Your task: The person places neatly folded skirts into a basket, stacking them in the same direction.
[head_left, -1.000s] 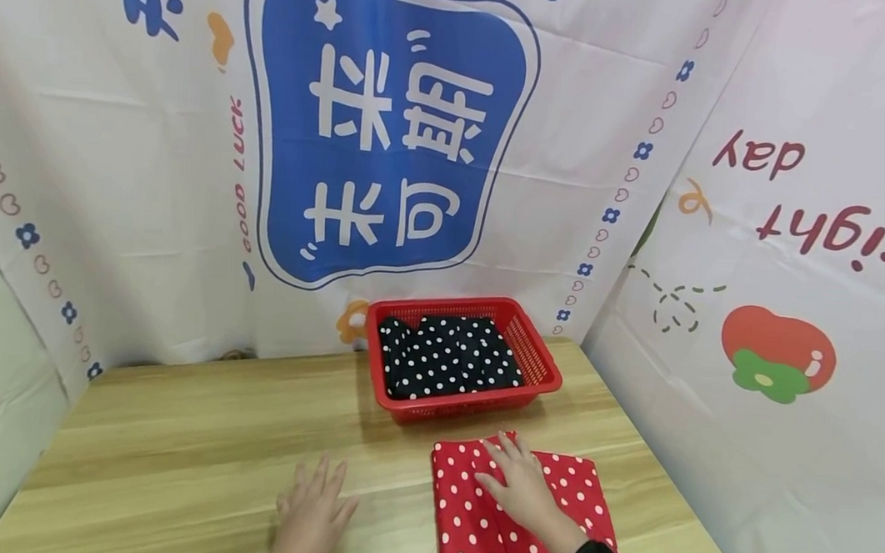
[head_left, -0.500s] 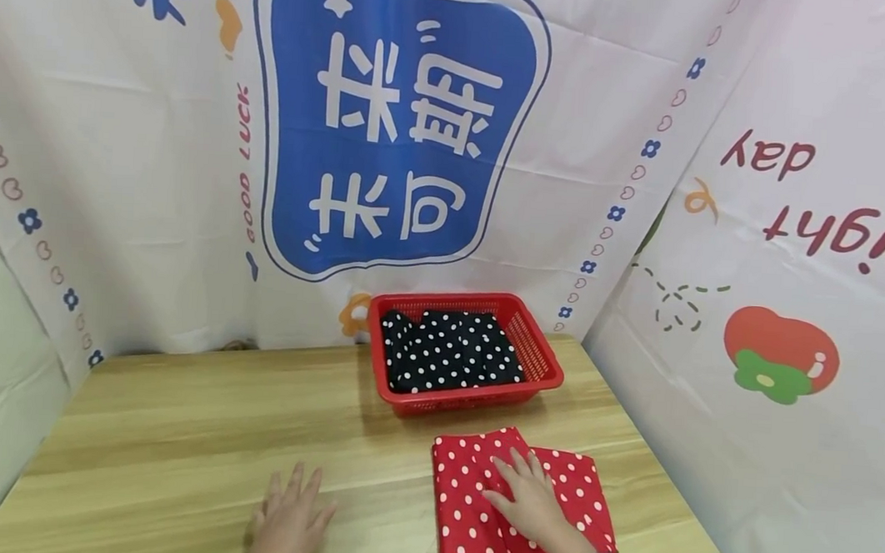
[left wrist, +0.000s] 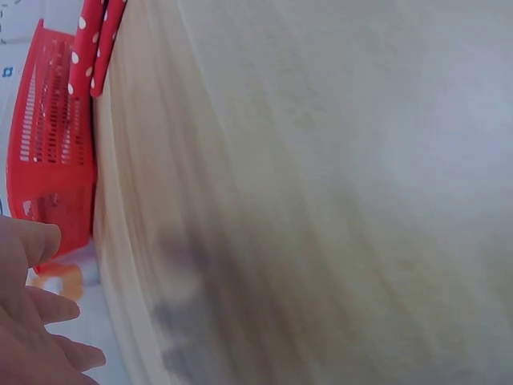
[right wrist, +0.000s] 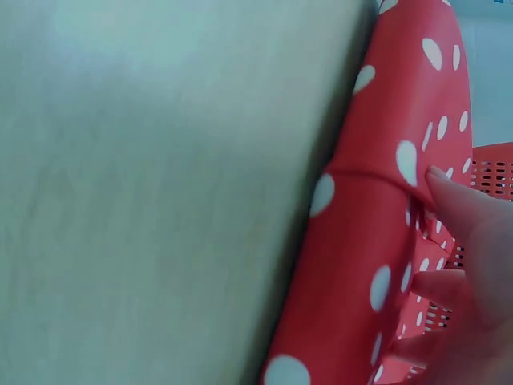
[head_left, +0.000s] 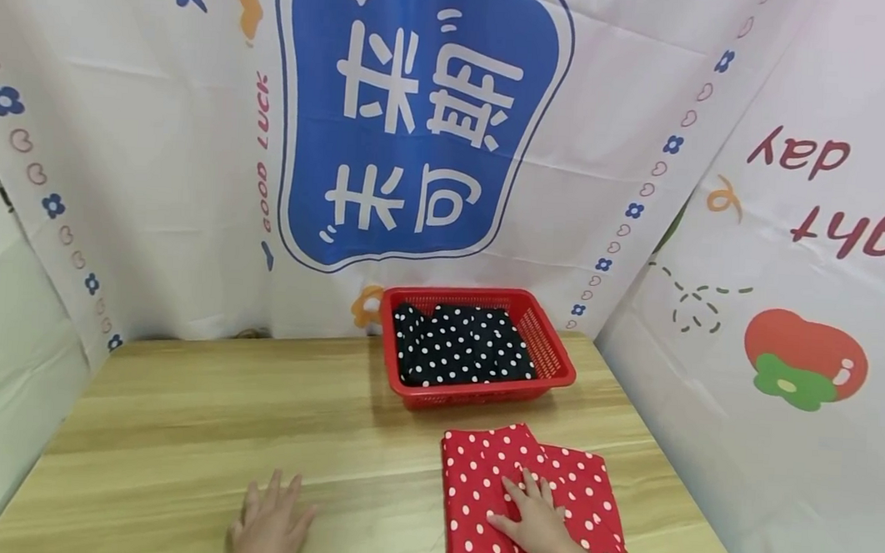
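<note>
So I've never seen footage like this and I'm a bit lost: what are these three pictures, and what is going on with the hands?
A person wears three cameras: one on the head, one on each wrist. The head view looks down on a wooden table. The right hand lies flat on a folded red polka-dot cloth; its wrist view shows that cloth close up. The left hand rests open on bare wood, holding nothing. Behind stands a red basket containing a dark polka-dot cloth.
</note>
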{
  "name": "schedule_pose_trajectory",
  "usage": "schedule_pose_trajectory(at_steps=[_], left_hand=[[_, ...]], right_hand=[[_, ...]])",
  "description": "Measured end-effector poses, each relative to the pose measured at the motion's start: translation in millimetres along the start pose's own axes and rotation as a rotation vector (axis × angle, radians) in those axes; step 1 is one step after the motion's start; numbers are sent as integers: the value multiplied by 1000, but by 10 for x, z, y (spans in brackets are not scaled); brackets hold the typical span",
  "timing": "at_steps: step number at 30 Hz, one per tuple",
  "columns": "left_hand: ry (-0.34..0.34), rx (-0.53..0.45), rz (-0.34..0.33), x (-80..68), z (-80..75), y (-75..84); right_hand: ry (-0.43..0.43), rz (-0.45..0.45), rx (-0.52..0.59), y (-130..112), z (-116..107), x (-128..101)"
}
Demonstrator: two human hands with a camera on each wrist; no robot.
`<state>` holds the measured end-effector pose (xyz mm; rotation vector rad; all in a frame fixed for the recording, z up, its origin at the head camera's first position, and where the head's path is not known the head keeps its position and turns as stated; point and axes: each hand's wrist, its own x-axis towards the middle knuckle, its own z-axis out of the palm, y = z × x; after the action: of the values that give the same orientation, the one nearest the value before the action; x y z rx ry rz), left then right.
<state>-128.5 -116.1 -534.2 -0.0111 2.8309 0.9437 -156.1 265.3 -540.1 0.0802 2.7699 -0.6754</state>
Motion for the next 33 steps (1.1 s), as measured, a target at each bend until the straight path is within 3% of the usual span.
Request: schedule_pose_trajectory(at_steps=[5, 12, 24, 33], left_hand=[[-18, 14, -35, 4, -1, -88], [-6, 49, -21, -7, 34, -158], [-5, 57, -37, -31, 25, -206], [15, 42, -36, -30, 14, -199]], right_hand=[[23, -8, 6, -76, 60, -3], [23, -33, 10, -207, 137, 8], [8, -34, 7, -305, 216, -4], [-10, -72, -1, -512, 348, 28]])
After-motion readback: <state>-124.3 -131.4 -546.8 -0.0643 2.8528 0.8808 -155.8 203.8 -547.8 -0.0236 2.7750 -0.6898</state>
